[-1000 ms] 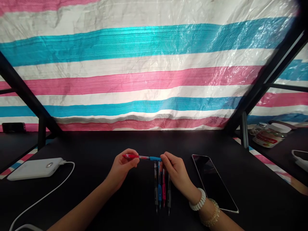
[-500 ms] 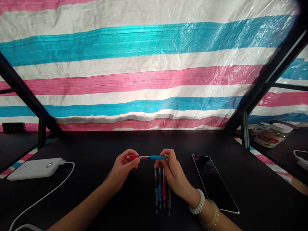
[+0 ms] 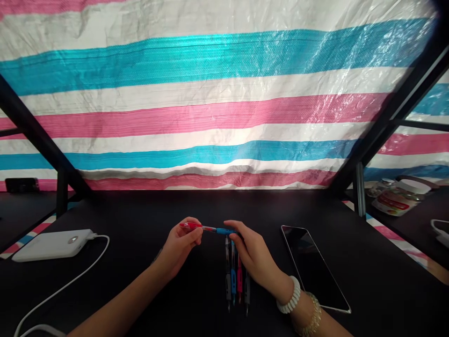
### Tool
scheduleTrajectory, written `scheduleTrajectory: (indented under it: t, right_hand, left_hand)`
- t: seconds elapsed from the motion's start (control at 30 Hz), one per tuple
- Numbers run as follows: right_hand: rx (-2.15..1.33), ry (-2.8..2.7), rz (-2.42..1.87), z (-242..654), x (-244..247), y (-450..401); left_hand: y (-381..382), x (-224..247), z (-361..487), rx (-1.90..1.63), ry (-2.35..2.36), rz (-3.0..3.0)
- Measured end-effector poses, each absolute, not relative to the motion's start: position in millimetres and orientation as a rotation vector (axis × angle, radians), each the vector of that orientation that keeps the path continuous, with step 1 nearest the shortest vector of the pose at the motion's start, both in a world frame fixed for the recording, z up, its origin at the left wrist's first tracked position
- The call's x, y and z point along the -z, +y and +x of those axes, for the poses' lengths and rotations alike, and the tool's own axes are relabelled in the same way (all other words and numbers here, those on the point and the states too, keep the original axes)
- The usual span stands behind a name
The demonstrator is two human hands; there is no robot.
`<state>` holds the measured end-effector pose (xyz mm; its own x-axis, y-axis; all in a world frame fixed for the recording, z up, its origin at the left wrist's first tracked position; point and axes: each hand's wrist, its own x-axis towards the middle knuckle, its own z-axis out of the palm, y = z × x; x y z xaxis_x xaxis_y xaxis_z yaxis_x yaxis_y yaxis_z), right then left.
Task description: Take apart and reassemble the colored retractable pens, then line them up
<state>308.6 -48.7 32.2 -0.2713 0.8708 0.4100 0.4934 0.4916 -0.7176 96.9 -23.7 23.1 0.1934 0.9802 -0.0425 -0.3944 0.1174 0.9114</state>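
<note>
Black tabletop [image 3: 140, 210] lies under red-blue pen [image 3: 223, 231], itself btwn both hands [image 3: 257, 255].

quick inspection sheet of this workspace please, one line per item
surface: matte black tabletop, no spill seen
pens: one red and blue pen held up roughly level; four pens side by side beneath its blue end, two grey-gripped, one blue, one pink
left hand: pinches the red end
right hand: around the blue end, finger and thumb parted; contact unclear
clutter: phone by the right forearm, screen dark; white power pack at far left
cables: white cable plugged into the pack, curving to the lower left; other end not visible
surroundings: striped sheet behind, black frame bars at both sides, jar at right
</note>
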Motion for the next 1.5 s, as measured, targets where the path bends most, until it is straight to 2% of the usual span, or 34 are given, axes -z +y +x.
scheduleTrajectory:
  t: [0.43, 0.8, 1.33, 1.5]
  right_hand:
    - [-0.431, -1.953, -1.216, 311.6, -32.1, -46.6]
    - [-0.483, -1.906, -1.205, 310.9, -22.7, -45.6]
    - [-0.353, -2.005, -1.249, 313.4, -28.2, -46.0]
    - [-0.44, -2.013, -1.242, 312.9, -29.7, -46.1]
  left_hand:
    - [-25.4, -24.1, 95.5, -1.149, 0.809, 0.938]
    - [-24.2, -26.4, 97.0, -1.171, 0.825, 0.934]
    - [-23.9, -23.5, 95.9, -1.149, 0.782, 0.937]
    - [-23.6, -23.2, 93.2, -1.15, 0.784, 0.961]
